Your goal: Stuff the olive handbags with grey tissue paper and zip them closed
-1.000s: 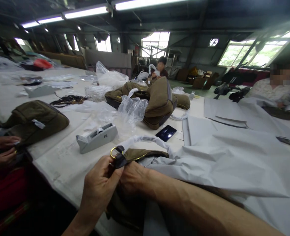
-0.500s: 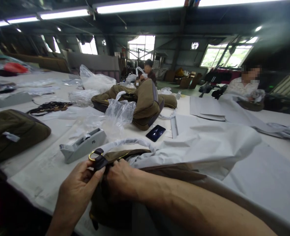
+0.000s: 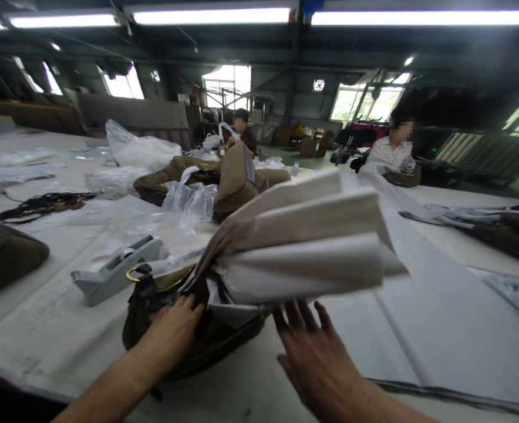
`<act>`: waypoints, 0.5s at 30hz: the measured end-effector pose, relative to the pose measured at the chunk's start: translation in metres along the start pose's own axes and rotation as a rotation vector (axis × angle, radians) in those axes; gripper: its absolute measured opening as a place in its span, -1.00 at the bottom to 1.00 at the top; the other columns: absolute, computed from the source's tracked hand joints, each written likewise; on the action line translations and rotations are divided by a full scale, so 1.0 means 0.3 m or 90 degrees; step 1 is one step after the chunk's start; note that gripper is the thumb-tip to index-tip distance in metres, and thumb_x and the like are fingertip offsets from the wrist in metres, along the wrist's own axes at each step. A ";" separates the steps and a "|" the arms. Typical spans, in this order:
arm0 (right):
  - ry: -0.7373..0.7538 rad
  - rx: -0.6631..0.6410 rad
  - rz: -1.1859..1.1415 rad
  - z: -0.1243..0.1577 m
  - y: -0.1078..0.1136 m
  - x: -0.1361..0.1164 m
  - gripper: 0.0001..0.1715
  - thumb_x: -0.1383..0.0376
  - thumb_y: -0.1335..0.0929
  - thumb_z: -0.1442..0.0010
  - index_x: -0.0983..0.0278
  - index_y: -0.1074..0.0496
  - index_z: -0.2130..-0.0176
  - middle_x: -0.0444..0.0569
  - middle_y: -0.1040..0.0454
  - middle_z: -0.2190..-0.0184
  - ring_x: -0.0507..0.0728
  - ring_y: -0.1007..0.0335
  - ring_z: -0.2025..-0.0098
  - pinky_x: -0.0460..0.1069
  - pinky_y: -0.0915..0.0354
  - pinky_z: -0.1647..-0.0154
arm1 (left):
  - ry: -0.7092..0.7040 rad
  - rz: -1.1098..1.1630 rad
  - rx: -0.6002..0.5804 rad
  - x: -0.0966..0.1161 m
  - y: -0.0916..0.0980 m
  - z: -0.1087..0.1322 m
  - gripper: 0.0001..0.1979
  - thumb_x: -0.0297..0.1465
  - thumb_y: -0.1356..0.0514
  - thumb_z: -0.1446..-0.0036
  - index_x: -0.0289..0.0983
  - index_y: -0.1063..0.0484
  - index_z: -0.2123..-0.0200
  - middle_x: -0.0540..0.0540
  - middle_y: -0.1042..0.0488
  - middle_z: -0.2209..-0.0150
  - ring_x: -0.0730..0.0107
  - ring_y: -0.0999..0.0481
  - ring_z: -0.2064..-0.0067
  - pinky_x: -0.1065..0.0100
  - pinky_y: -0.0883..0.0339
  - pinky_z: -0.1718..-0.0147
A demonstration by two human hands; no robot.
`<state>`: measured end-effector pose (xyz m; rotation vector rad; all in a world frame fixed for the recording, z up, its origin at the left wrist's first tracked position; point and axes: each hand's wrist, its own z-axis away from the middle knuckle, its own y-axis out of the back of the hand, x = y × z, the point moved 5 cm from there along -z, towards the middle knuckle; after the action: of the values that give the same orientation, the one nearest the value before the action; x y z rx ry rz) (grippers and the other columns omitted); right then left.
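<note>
An olive-brown bag [image 3: 184, 341] with a gold ring [image 3: 132, 274] at its strap tab lies on the white table [image 3: 48, 329] in front of me. A thick bundle of grey-white paper [image 3: 303, 247] sticks out of its mouth, fanning to the right. My left hand [image 3: 174, 332] rests on the bag's top edge near the opening, fingers curled against the fabric. My right hand [image 3: 316, 352] hovers just under the paper bundle, fingers spread and holding nothing.
A grey tape dispenser [image 3: 114, 273] sits left of the bag. Behind it lie clear plastic bags [image 3: 189, 200], more olive bags [image 3: 228, 179] and black cords [image 3: 39, 204]. Another olive bag [image 3: 4, 255] is at far left. Two people [image 3: 242, 132] sit at the far side.
My hands let go of the strap tab and ring. The paper sheet, flat before, now stands bunched out of the bag. My right hand has pulled back and opened; the view swung right.
</note>
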<state>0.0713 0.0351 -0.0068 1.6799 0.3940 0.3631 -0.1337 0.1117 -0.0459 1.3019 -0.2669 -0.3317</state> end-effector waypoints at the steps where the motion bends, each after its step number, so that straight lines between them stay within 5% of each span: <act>1: -0.027 -0.022 0.009 -0.012 0.011 0.037 -0.44 0.25 -0.41 -0.08 0.39 -0.36 -0.06 0.36 -0.33 -0.06 0.46 -0.26 -0.08 0.29 -0.32 0.05 | -0.014 -0.007 0.006 -0.008 0.002 -0.006 -0.60 -0.64 0.03 -0.04 -0.35 -0.44 0.10 -0.31 -0.38 0.04 -0.03 -0.39 -0.04 0.04 -0.35 0.07; 4: -0.022 -0.144 -0.028 -0.064 0.003 0.076 -0.81 0.35 -0.38 -0.09 0.38 -0.51 0.24 0.23 -0.52 0.28 0.33 -0.47 0.24 0.15 -0.41 0.26 | -0.066 0.034 0.049 -0.016 0.030 -0.004 -0.79 -0.49 -0.11 -0.08 -0.32 -0.50 0.22 -0.28 -0.35 0.05 0.03 -0.39 -0.02 0.11 -0.31 -0.01; 6: -0.015 -0.161 -0.061 -0.109 -0.008 0.078 -0.88 0.36 -0.39 -0.07 0.40 -0.52 0.35 0.21 -0.52 0.40 0.31 -0.47 0.34 0.14 -0.40 0.33 | -0.053 0.050 0.092 -0.021 0.060 0.006 -0.84 -0.41 -0.14 -0.11 -0.32 -0.49 0.28 -0.27 -0.35 0.07 0.07 -0.40 0.01 0.14 -0.30 -0.02; 9: 0.020 -0.069 -0.117 -0.191 0.006 0.075 -0.58 0.27 -0.33 -0.16 0.38 -0.40 0.00 0.22 -0.49 0.15 0.34 -0.42 0.13 0.15 -0.38 0.21 | 0.074 0.010 0.161 -0.044 0.102 0.021 -0.75 -0.42 -0.14 -0.11 -0.40 -0.42 0.15 -0.32 -0.34 0.09 -0.02 -0.40 0.01 0.11 -0.34 0.05; 11: 0.081 -0.022 -0.167 -0.247 0.017 0.064 -0.44 0.26 -0.29 -0.21 0.33 -0.21 -0.18 0.17 -0.42 0.01 0.30 -0.36 0.02 0.13 -0.35 0.13 | 0.141 0.008 0.141 -0.053 0.105 0.018 -0.64 -0.40 -0.14 -0.11 -0.43 -0.35 0.02 -0.36 -0.33 0.05 -0.08 -0.44 0.04 0.08 -0.36 0.10; 15: 0.216 -0.025 -0.265 -0.346 0.006 0.004 -0.66 0.31 -0.44 0.00 0.32 -0.47 0.16 -0.01 -0.53 0.15 0.20 -0.39 0.07 -0.01 -0.26 -0.01 | 0.090 0.062 0.060 -0.040 0.072 -0.016 -0.66 -0.36 -0.08 -0.13 -0.34 -0.42 0.05 -0.36 -0.32 -0.03 -0.06 -0.50 0.09 0.10 -0.37 0.12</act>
<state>0.0253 0.1269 0.0097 1.4524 0.9629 0.3408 -0.1410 0.1256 -0.0264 1.3926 -0.2277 -0.1453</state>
